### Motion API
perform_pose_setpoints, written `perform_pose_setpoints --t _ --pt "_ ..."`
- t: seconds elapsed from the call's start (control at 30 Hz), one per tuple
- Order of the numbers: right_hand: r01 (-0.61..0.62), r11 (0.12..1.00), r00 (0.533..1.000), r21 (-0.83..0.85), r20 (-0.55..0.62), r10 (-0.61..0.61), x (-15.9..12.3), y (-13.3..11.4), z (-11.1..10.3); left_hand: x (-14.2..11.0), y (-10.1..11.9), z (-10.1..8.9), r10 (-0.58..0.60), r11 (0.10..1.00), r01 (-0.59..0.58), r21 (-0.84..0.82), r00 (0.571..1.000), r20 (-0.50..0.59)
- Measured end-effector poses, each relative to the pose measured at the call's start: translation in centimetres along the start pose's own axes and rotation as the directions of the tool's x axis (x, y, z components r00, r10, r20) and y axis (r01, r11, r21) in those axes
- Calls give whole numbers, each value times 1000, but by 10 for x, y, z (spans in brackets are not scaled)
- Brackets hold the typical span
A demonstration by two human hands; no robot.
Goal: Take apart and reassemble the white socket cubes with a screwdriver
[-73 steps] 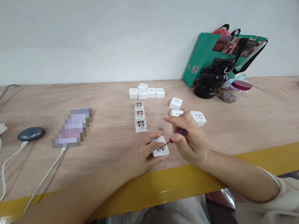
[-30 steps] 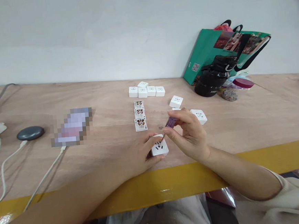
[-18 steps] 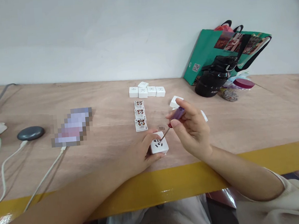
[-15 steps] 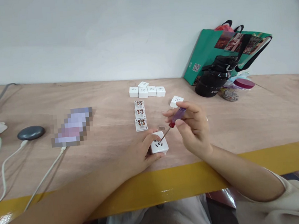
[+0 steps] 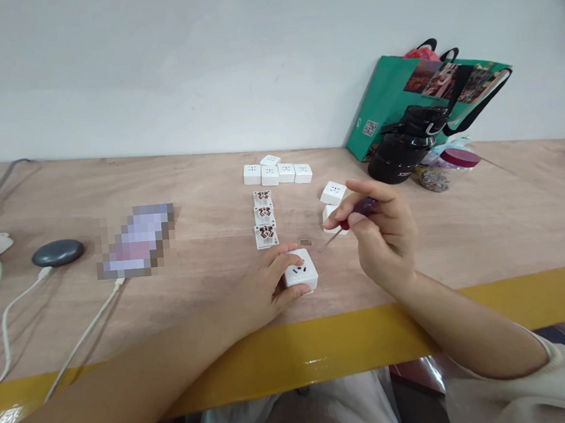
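Observation:
My left hand (image 5: 264, 290) grips a white socket cube (image 5: 301, 270) that rests on the wooden table near its yellow front edge. My right hand (image 5: 382, 236) is closed round a small screwdriver (image 5: 349, 219) with a purple handle and red collar. Its thin shaft points down and left, and the tip hangs a little to the right of the cube, clear of it. A tiny metal piece (image 5: 305, 241) lies on the table just behind the cube.
Three opened sockets (image 5: 265, 227) with copper parts stand in a column; several closed white cubes (image 5: 277, 173) sit in a row behind. More white cubes (image 5: 333, 193) lie near my right hand. A black bottle (image 5: 405, 150) and green bag (image 5: 415, 97) stand back right. A dark puck (image 5: 57, 252) and white cables (image 5: 16, 304) lie left.
The screwdriver tip was in the cube's top face; my right hand has drawn it out and moved up and to the right. My left hand still holds the cube.

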State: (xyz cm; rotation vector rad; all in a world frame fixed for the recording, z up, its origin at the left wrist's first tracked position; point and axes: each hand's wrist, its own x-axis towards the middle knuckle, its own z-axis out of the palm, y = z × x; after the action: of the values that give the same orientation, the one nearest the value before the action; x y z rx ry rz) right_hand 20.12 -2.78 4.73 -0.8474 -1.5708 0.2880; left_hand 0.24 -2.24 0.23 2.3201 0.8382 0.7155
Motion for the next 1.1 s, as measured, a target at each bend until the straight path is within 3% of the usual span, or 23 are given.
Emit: perform_pose_setpoints --t 0.07,0.1,0.13,0.23,0.27,0.33,0.4,0.5,0.63,0.7,0.87,1.1 --pt "93 992 994 -88 58 -88 3 -2 -6 1 0 0 -10 999 9 -39 1000 -12" --pt "157 978 978 -136 158 -135 4 -4 -8 1 0 0 -18 998 16 -64 1000 -26" --pt "227 957 941 -183 294 -167 4 -4 -9 1 0 0 -31 995 27 -93 999 -39" --pt "413 856 746 -311 655 -122 -2 -3 -4 3 -1 -1 -80 978 65 -198 994 -68" --pt "452 821 697 -349 712 -81 -5 -2 0 4 -2 -1 -96 969 77 -235 993 -70" --pt "491 776 650 -397 760 -23 -11 2 8 4 -3 -2 -125 951 103 -291 990 -59" --pt "485 762 649 -429 761 15 -14 6 12 4 -4 -2 -152 936 138 -324 988 -18" --pt "424 751 686 -505 721 97 -10 11 8 3 -5 -2 -164 931 166 -325 986 33" --pt "221 723 781 -655 563 271 3 18 -13 1 -4 -3 -102 992 102 -75 995 9" --pt "71 698 795 -712 463 391 9 23 -23 1 -2 -3 -42 997 38 64 997 62" --pt "-249 621 673 -743 328 663 19 38 -39 1 0 -2 45 978 -71 197 990 130" --pt "-512 630 583 -584 303 754 23 51 -48 2 -4 -1 42 978 -70 198 988 146"
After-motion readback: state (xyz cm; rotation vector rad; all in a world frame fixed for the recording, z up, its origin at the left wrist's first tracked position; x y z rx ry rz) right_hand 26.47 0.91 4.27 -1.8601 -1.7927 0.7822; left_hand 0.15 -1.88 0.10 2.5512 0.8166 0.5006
